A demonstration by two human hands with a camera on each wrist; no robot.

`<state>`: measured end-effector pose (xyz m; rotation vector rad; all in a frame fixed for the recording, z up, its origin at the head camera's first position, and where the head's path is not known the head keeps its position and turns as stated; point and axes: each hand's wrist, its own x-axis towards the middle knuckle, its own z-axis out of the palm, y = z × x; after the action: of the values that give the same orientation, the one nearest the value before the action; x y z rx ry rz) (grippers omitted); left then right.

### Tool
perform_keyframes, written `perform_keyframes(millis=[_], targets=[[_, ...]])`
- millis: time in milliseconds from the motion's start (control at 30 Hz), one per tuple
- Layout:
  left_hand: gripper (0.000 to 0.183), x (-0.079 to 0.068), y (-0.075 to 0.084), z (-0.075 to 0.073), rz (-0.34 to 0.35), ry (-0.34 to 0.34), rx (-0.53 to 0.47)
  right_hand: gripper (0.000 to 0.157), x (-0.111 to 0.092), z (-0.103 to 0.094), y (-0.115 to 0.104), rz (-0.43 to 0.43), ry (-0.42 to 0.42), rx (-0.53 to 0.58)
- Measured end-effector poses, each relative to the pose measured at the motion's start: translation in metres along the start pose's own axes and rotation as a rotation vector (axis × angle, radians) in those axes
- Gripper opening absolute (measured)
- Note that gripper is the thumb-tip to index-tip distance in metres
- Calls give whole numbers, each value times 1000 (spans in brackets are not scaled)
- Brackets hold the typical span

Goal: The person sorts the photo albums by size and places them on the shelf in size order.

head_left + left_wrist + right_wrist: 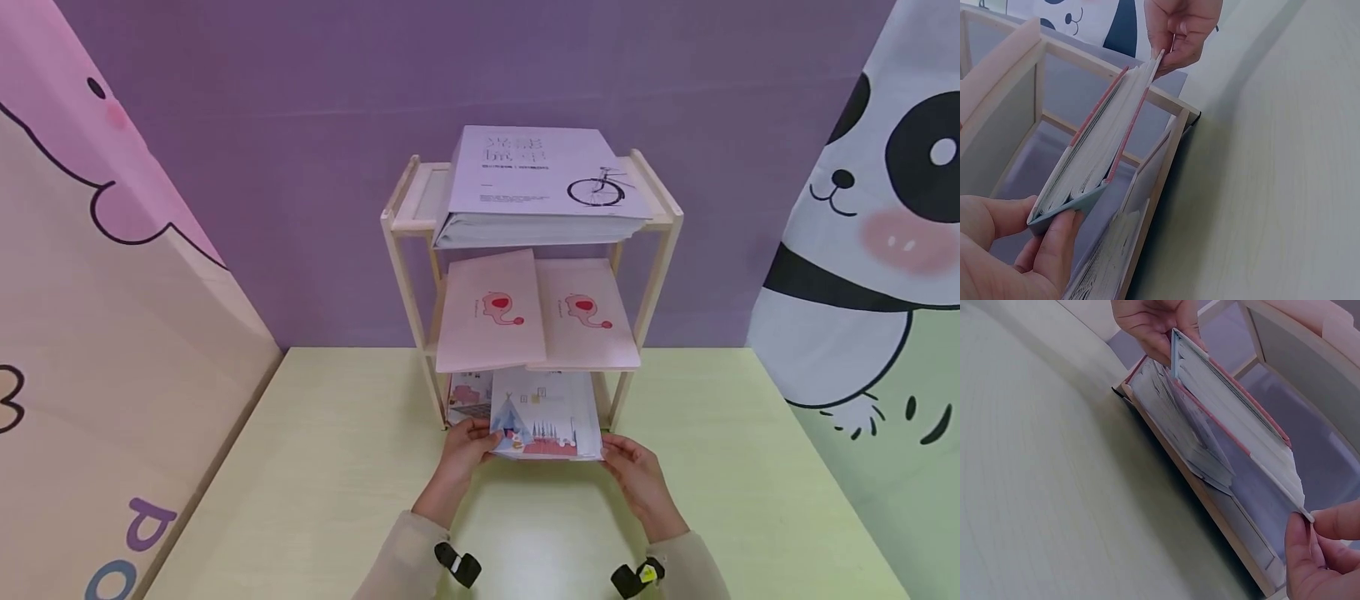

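A hardcover book [543, 417] with a blue tent printed on its cover is held level at the front of the lowest shelf [602, 398]. My left hand [467, 454] pinches its left edge, thumb on top. The right hand [633, 475] pinches the front right corner of the cover. Both wrist views show the book's thick white pages between its covers, raised above the shelf board. Another book [1179, 419] lies on the left part of that shelf, partly under the held one in the head view. The rear of the held book is hidden beneath the middle shelf.
A pale wooden rack [651, 292] stands on the light table [337, 467] against a purple backdrop. Two pink elephant-print books [491, 333] overlap on its middle shelf, jutting over the front. A thick white bicycle-print book [547, 179] lies on top. Printed panels flank the table.
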<state>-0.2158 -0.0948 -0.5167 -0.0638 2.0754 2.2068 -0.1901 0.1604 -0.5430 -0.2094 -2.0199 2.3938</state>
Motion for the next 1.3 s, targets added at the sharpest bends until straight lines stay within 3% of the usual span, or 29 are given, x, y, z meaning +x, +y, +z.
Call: perform_keyframes(millis=[167, 500, 1033, 1300], targets=[[29, -3, 11, 3, -13, 1, -7, 36, 6, 2, -1, -7, 14, 32], [31, 17, -3, 5, -8, 13, 24, 38, 14, 4, 2, -3, 54, 47], [29, 26, -3, 14, -8, 27, 95, 37, 29, 2, 10, -31, 116, 25], [31, 14, 21, 24, 14, 7, 115, 35, 30, 0, 9, -52, 148, 15]])
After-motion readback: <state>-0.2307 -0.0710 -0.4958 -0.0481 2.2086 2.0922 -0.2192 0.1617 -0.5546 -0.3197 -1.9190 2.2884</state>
